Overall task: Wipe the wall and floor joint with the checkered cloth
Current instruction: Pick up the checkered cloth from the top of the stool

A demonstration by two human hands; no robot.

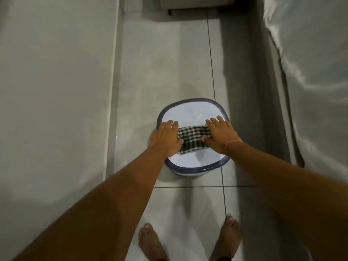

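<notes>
The checkered cloth (pixel 194 138) lies across the bucket (pixel 195 167), stretched between the left hand (pixel 166 139) and right hand (pixel 220 137), both spread flat on its ends; soft and limp, best pinched there

Both hands flat on checkered cloth (pixel 194 138), spread over white blue-rimmed basin (pixel 195 167) on tiled floor (pixel 160 72). Left hand (pixel 166 138) covers cloth's left end, right hand (pixel 220 136) its right end. Wall (pixel 56 72) on the left, bare feet (pixel 152 242) at bottom.

Woven checkered cloth (pixel 194 138), glossy floor tiles (pixel 165 72), smooth plastic tub (pixel 197 167)
</notes>
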